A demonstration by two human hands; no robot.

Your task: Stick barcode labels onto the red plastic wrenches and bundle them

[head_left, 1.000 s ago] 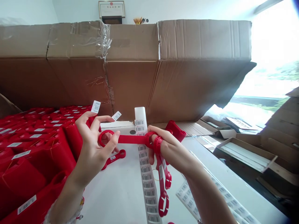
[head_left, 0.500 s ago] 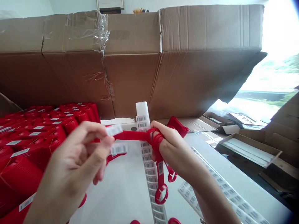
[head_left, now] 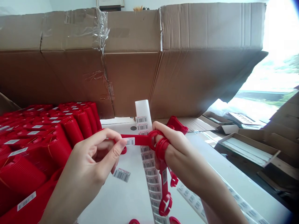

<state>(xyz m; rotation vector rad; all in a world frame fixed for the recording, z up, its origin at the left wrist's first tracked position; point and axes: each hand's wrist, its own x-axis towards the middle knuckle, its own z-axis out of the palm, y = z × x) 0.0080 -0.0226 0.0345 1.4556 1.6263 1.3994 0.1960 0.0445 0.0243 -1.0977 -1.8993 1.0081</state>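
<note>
To the left of the left grip, red stacks (head_left: 23, 174) with small barcode stickers crowd the area and run out of the picture at the left edge. The left grip (head_left: 93, 165) has thumb and forefinger together on the near edge of a white label (head_left: 130, 141), which lies against a red strap (head_left: 142, 140). The strap's left end is hidden behind these fingers, and the curled fingers behind the thumb are only partly seen. Just below the same grip a second label (head_left: 121, 175) hangs at a slant; what holds it is covered by the hand. A bit of red beside the fingertips is too covered to make out. Under both, the white surface (head_left: 109, 199) shows.

Between the two grips, a barcode strip (head_left: 151, 180) passes behind the strap and is cut off at the bottom. The right grip (head_left: 174, 141) is clamped around the strap's ringed right end, its lower fingers mostly hidden. More red straps (head_left: 164, 186) bunch there and dangle below it, overlapping too much to count. Right of them, a label sheet (head_left: 190, 197) disappears beneath the forearm. Far to the right of that grip stands an open box (head_left: 249, 152).
</note>
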